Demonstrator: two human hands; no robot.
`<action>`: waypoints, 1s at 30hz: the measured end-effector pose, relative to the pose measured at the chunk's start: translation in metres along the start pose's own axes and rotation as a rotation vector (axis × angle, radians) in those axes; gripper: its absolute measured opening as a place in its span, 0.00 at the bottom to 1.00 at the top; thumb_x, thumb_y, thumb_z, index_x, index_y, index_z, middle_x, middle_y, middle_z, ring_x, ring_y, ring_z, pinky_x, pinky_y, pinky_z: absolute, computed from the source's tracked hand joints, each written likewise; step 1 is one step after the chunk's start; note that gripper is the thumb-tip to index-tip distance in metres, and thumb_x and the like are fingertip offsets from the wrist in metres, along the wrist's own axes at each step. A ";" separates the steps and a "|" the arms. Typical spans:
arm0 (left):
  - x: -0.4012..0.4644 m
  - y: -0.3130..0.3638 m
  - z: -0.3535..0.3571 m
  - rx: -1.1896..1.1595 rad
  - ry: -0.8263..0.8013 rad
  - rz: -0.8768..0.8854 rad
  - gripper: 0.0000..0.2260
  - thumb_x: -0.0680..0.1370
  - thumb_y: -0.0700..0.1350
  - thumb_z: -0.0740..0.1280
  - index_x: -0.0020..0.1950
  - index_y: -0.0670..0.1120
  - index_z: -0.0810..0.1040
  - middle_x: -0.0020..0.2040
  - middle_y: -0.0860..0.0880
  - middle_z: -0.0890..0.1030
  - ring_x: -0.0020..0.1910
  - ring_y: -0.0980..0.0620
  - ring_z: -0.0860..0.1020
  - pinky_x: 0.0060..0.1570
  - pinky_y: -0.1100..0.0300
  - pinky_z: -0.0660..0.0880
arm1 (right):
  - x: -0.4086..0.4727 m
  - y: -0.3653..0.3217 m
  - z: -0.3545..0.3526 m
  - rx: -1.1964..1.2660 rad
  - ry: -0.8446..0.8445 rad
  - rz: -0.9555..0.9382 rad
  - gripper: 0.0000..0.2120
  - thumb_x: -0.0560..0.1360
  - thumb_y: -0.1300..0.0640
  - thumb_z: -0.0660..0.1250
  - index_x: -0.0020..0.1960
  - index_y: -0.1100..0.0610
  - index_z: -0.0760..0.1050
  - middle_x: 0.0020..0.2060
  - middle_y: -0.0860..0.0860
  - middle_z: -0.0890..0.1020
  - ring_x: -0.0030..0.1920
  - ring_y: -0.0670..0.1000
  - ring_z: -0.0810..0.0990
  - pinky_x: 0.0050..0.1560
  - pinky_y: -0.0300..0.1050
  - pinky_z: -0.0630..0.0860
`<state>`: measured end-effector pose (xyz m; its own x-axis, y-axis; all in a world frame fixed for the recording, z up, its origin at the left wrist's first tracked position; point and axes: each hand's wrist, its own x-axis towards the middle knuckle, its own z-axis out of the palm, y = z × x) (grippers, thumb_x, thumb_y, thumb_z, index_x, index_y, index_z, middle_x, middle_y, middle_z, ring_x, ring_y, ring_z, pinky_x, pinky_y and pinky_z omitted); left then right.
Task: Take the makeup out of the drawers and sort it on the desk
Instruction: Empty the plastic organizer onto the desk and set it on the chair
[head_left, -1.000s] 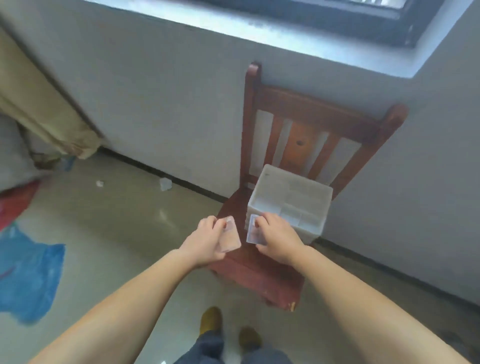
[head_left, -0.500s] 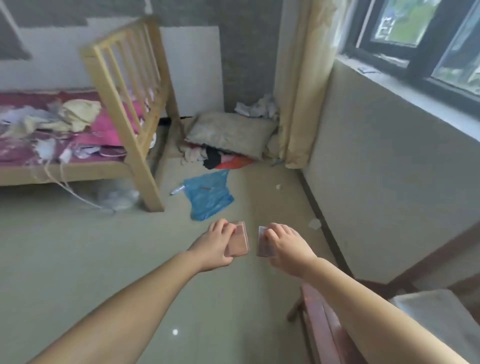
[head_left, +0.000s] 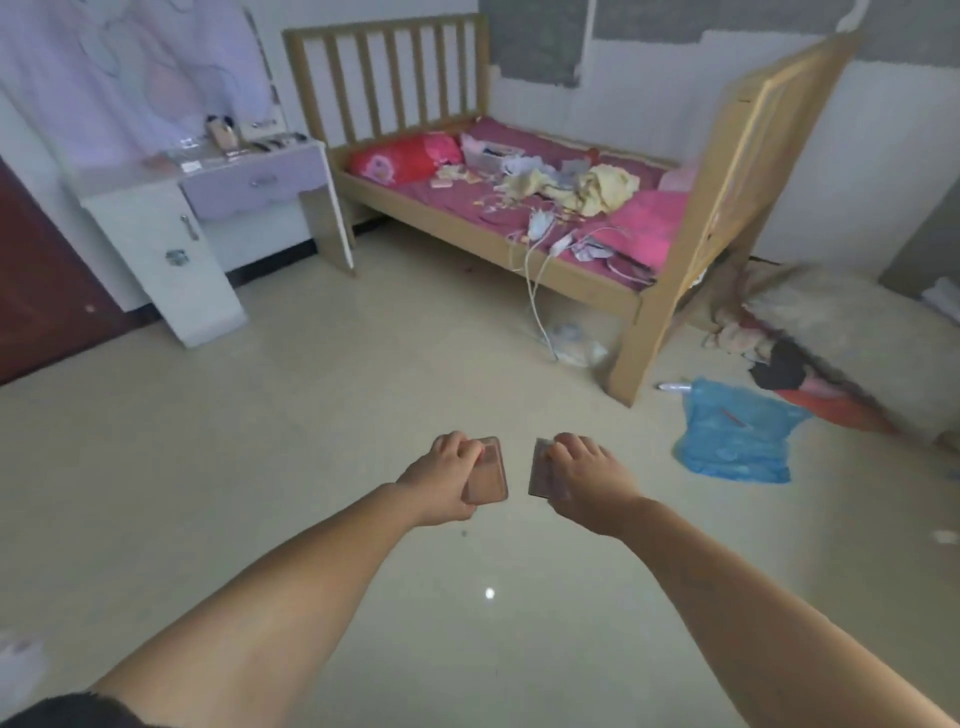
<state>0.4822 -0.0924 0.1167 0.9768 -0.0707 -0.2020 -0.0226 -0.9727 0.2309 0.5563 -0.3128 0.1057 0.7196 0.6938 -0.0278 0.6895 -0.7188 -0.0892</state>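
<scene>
- Head view looks down over both bare forearms, stretched out above a pale glossy floor (head_left: 260, 467).
- Left hand (head_left: 436, 480) has its fingers wrapped round a small flat pinkish-brown makeup case (head_left: 485, 475), thumb on top. It looks like a compact or palette, too blurry to say which.
- Right hand (head_left: 582, 483) pinches a second flat case (head_left: 540, 470) the same way, fingers over the top edge, so that one's mostly covered.
- The two cases are just beside each other with a small gap between them, both held in the air and not resting on anything.
- The desk (head_left: 208, 208) is well away at the upper left: a white and lilac dressing table with a drawer (head_left: 254, 182) in front that looks closed. A few small makeup bits (head_left: 244, 137) already sit on top, too small to make out.
- Wooden bed (head_left: 519, 171) stands to the right of the desk, with a pink sheet, a red pillow (head_left: 405, 158), and a pile of yellowish cloth, papers and white cables on it.
- Blue plastic bag (head_left: 732, 431) lies on the floor near the foot of the bed, with a heap of clothes and bedding (head_left: 831, 338) past it on the right.
- Dark reddish door (head_left: 36, 291) sits at the left edge, beside the desk.
</scene>
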 end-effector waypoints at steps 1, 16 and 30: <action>-0.012 -0.027 -0.003 -0.016 0.009 -0.039 0.26 0.69 0.48 0.70 0.63 0.45 0.63 0.64 0.46 0.63 0.66 0.46 0.61 0.55 0.49 0.74 | 0.019 -0.024 0.004 -0.005 -0.007 -0.040 0.24 0.71 0.49 0.65 0.63 0.55 0.65 0.65 0.52 0.68 0.66 0.55 0.67 0.65 0.45 0.64; -0.040 -0.321 -0.039 -0.156 0.146 -0.441 0.29 0.70 0.46 0.69 0.68 0.46 0.61 0.63 0.45 0.65 0.66 0.46 0.63 0.52 0.52 0.74 | 0.316 -0.231 0.035 -0.075 -0.149 -0.488 0.26 0.72 0.49 0.65 0.66 0.55 0.64 0.66 0.52 0.67 0.66 0.55 0.66 0.66 0.45 0.64; 0.118 -0.547 -0.119 -0.292 0.277 -0.649 0.28 0.69 0.48 0.70 0.66 0.47 0.63 0.62 0.46 0.66 0.62 0.46 0.65 0.56 0.51 0.72 | 0.652 -0.271 0.019 -0.101 -0.221 -0.687 0.25 0.73 0.50 0.66 0.65 0.57 0.65 0.65 0.54 0.68 0.64 0.57 0.68 0.61 0.45 0.67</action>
<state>0.6348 0.4575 0.0803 0.7938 0.5906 -0.1454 0.5934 -0.6996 0.3980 0.8370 0.3350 0.0925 0.0960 0.9750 -0.2003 0.9915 -0.1114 -0.0670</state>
